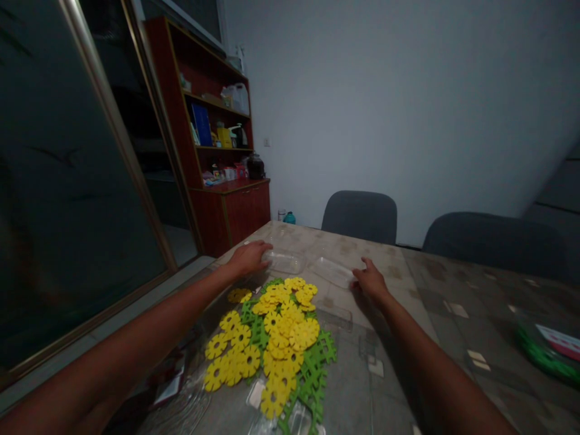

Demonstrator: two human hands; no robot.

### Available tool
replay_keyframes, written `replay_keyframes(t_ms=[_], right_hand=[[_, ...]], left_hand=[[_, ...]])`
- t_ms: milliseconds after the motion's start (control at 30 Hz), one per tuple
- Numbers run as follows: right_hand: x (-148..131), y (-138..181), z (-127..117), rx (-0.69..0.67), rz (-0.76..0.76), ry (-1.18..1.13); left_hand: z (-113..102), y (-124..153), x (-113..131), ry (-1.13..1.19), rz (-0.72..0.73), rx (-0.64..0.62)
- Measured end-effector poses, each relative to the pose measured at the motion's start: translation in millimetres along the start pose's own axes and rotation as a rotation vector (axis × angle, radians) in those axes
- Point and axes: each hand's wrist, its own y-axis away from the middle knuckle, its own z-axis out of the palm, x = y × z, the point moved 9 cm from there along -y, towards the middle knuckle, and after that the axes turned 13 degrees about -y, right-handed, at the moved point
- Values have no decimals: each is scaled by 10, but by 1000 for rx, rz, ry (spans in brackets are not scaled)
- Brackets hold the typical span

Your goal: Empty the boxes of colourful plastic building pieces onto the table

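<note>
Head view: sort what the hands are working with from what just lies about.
In hand: left hand on left clear tray; right hand touching right clear tray; yellow and green pieces.
Lying about: green tub, chairs, shelf.

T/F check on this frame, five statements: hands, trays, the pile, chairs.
1. The left hand touches a clear tray. True.
2. The right hand holds a yellow piece. False: its fingers are spread and hold nothing. It touches a second clear tray.
3. The pile of pieces is yellow and green. True.
4. The pile lies beyond both hands, towards the chairs. False: it lies nearer the person than either hand, between the forearms.
5. Two grey chairs stand at the far side of the table. True.
</note>
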Motion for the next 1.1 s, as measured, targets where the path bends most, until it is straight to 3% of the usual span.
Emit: replay_keyframes(t_ms=[133,400,500,633,733,867,1000,1100], right_hand=[[-10,10,-33,18,6,-88],[-11,46,38,-118,-59,-176],[51,72,-61,-166,-68,-114],[119,205,-263,-210,-121,-38],[129,376,-531,-186,-199,-8],[123,649,-1138,-89,-289,42],[217,919,-1845,4,-285,93],[281,1115,-2323,118,-318,215]], left_hand=[[-56,-22,74,-35,-55,-16],[-214,-127,393,-115,-64,25],[-322,-170,565,-138,10,85],[-450,-235,1035,-139,207,190],[-460,-346,1389,-134,296,234],[-379,-513,1723,-121,367,250],[-365,-585,1913,-89,394,257],[-529,-607,1892,-47,378,288]])
